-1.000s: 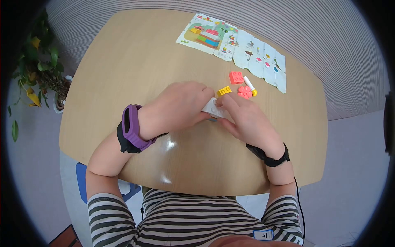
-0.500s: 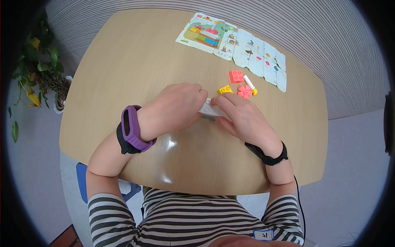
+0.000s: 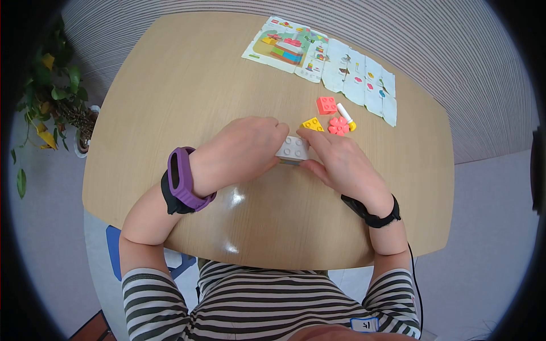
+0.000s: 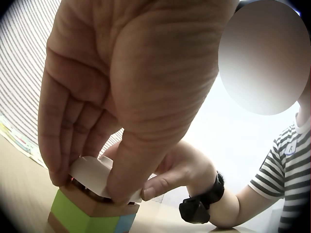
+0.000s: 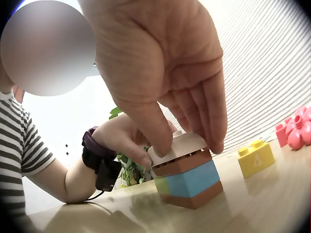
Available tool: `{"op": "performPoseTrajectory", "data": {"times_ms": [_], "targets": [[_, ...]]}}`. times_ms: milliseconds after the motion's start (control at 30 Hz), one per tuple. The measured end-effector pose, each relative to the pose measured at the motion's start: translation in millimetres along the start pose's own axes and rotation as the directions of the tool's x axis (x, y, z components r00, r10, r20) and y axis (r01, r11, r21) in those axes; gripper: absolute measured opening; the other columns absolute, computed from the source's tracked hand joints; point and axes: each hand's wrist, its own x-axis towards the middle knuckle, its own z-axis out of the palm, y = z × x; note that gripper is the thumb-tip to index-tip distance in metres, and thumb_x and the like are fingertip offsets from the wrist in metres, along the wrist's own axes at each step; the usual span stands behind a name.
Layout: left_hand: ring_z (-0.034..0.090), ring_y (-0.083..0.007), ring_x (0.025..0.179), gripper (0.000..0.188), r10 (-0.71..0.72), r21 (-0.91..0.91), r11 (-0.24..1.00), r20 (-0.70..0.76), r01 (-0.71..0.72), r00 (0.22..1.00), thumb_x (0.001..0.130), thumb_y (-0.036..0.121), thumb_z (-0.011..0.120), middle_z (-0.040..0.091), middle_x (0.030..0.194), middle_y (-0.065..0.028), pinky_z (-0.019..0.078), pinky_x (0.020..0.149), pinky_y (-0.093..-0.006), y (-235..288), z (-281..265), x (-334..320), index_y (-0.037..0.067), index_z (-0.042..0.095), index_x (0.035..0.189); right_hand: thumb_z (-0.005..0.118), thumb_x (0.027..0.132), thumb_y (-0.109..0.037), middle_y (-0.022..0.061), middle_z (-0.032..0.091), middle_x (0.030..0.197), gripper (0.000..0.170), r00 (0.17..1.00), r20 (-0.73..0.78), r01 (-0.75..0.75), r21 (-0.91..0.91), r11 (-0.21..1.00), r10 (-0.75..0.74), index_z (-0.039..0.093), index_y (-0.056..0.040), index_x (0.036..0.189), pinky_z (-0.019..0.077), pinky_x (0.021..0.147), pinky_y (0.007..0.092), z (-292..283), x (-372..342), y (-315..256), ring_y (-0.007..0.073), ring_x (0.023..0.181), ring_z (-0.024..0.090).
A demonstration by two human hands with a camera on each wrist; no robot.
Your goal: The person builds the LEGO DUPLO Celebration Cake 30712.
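Note:
A white brick with rounded ends and studs on top lies over a small stack of toy bricks. My left hand pinches its left end between thumb and fingers. At the opposite end, my right hand grips it the same way. Under it, the right wrist view shows a brown layer, a blue brick beside a green brick, and a brown base on the table. A narrow gap with brown studs shows between the white brick and the upper brown layer.
Just beyond the right hand are a yellow brick, a coral brick, a coral flower piece and a white stick with a yellow end. A creased instruction sheet lies along the table's far edge.
The right fingers have shifted from the white brick's top to its right end, uncovering more studs. The white brick now sits straighter over the stack. The left hand has barely moved.

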Motion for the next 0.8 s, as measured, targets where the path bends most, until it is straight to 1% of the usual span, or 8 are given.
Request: {"op": "performPoseTrajectory", "data": {"times_ms": [67, 267, 367, 567, 667, 733, 767, 800], "targets": [[0.060, -0.0314, 0.081, 0.025, 0.001, -0.006, 1.000, -0.008, -0.001, 1.000, 0.073, 0.011, 0.069, 0.059, 0.083, -0.0134, 0.0483, 0.071, -0.0393, 0.5, 0.2, -0.1, 0.001, 0.054, 0.090, 0.069, 0.075, -0.008, 0.0177, 0.061, 0.080, 0.035, 0.998, -0.031, 0.059, -0.014, 0.998, -0.059, 0.051, 0.0010, 0.104, 0.0469, 0.065, 0.0419, 2.3, 0.0, 2.5, 0.0342, 0.077, 0.060], [0.060, -0.0319, 0.080, 0.026, -0.020, -0.005, 1.000, 0.024, 0.020, 1.000, 0.073, 0.011, 0.070, 0.059, 0.082, -0.0140, 0.0481, 0.069, -0.0396, 1.6, 1.7, 0.9, 0.001, 0.053, 0.089, 0.069, 0.074, -0.008, 0.0153, 0.061, 0.079, 0.030, 0.998, -0.026, 0.050, -0.003, 0.999, -0.050, 0.053, 0.0010, 0.098, 0.0468, 0.064, 0.0412, 1.2, 0.6, 0.3, 0.0329, 0.077, 0.060], [0.060, -0.0320, 0.079, 0.025, -0.008, 0.010, 1.000, 0.013, 0.008, 1.000, 0.074, 0.012, 0.069, 0.058, 0.082, -0.0142, 0.0481, 0.069, -0.0395, 3.2, 3.5, 0.7, 0.001, 0.052, 0.088, 0.068, 0.074, -0.005, 0.0170, 0.063, 0.087, 0.036, 1.000, 0.019, -0.007, 0.011, 1.000, 0.006, 0.055, -0.0009, 0.108, 0.0480, 0.068, 0.0411, 1.3, -0.3, -1.2, 0.0353, 0.080, 0.060], [0.059, -0.0318, 0.078, 0.024, -0.017, 0.037, 0.999, -0.002, 0.018, 1.000, 0.074, 0.011, 0.068, 0.057, 0.081, -0.0144, 0.0485, 0.069, -0.0394, 4.0, 11.6, 0.4, 0.001, 0.051, 0.087, 0.068, 0.075, -0.005, 0.0171, 0.063, 0.088, 0.035, 0.997, 0.057, -0.055, 0.019, 0.998, 0.054, 0.055, -0.0005, 0.108, 0.0478, 0.069, 0.0411, -0.2, 0.7, -2.4, 0.0354, 0.081, 0.060], [0.060, -0.0318, 0.078, 0.024, -0.008, 0.054, 0.998, -0.008, 0.009, 1.000, 0.074, 0.011, 0.068, 0.057, 0.081, -0.0147, 0.0487, 0.070, -0.0394, 2.9, 11.8, 1.0, 0.001, 0.051, 0.088, 0.069, 0.075, -0.006, 0.0162, 0.063, 0.089, 0.038, 0.997, 0.050, -0.053, 0.005, 0.999, 0.053, 0.056, -0.0020, 0.110, 0.0484, 0.070, 0.0403, 0.6, 0.1, 0.1, 0.0347, 0.083, 0.061], [0.060, -0.0319, 0.078, 0.024, -0.014, 0.065, 0.998, -0.009, 0.015, 1.000, 0.074, 0.010, 0.067, 0.057, 0.081, -0.0148, 0.0489, 0.070, -0.0391, 1.9, 12.0, 0.3, 0.001, 0.051, 0.088, 0.070, 0.074, -0.008, 0.0162, 0.063, 0.087, 0.035, 1.000, -0.025, -0.011, 0.045, 0.999, 0.012, 0.057, -0.0014, 0.106, 0.0486, 0.069, 0.0390, -2.5, -2.4, 8.8, 0.0331, 0.084, 0.061], [0.060, -0.0318, 0.079, 0.024, -0.049, 0.088, 0.995, 0.021, 0.047, 0.999, 0.074, 0.010, 0.067, 0.058, 0.082, -0.0147, 0.0491, 0.071, -0.0391, 1.7, 9.9, 0.4, 0.001, 0.051, 0.090, 0.070, 0.073, -0.008, 0.0163, 0.063, 0.087, 0.034, 0.998, -0.061, 0.013, 0.063, 0.998, -0.009, 0.058, -0.0011, 0.104, 0.0487, 0.069, 0.0384, -5.7, -3.5, 15.6, 0.0324, 0.084, 0.061], [0.060, -0.0317, 0.080, 0.025, -0.085, 0.110, 0.991, 0.049, 0.079, 0.995, 0.074, 0.009, 0.066, 0.058, 0.084, -0.0146, 0.0492, 0.071, -0.0390, 1.5, 7.4, 1.3, 0.000, 0.051, 0.091, 0.070, 0.074, -0.008, 0.0149, 0.063, 0.090, 0.035, 0.996, -0.081, -0.043, 0.026, 0.999, 0.045, 0.058, -0.0027, 0.106, 0.0490, 0.070, 0.0378, -10.0, -2.8, 24.6, 0.0313, 0.085, 0.061]]}}
